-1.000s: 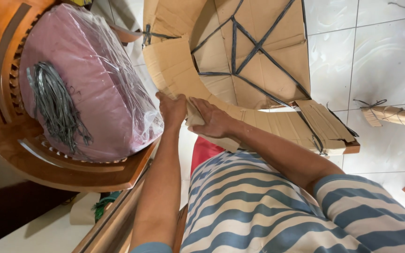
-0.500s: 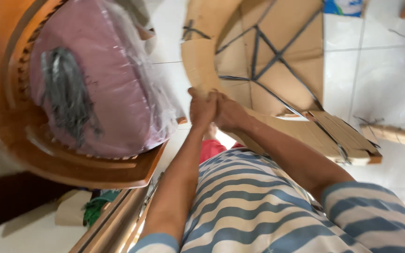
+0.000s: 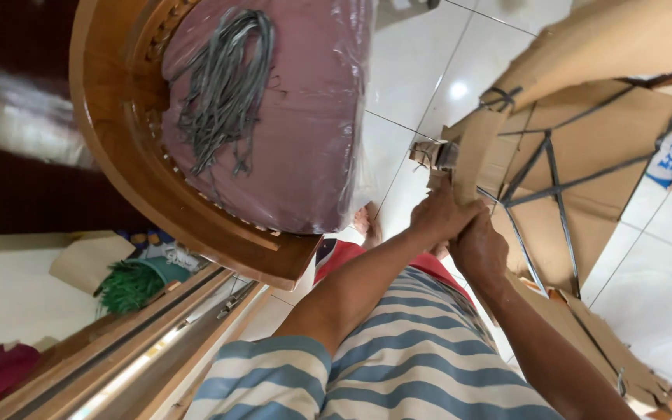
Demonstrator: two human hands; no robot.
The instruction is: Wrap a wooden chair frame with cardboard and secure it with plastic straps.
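Both of my hands are closed on the edge of a large brown cardboard wrapping (image 3: 577, 155) that is bound with dark straps and lies over the white tiled floor. My left hand (image 3: 439, 216) grips the cardboard's narrow strip from the left. Touching it just below, my right hand (image 3: 477, 249) clamps the same edge. A small taped end of the cardboard (image 3: 431, 153) sticks out just above my fingers. My striped shirt (image 3: 398, 365) fills the bottom of the view.
A carved wooden chair frame (image 3: 141, 194) with a mauve cushion in clear plastic (image 3: 297, 132) stands close on the left, with a bundle of grey cords (image 3: 223, 85) lying on it. Wooden rails (image 3: 134, 358), a green tuft (image 3: 127, 284) and white floor tiles (image 3: 663, 295) surround me.
My hands have come closer together and now both clamp the cardboard's edge. The view has swung, so the chair appears larger and the cardboard sits further right.
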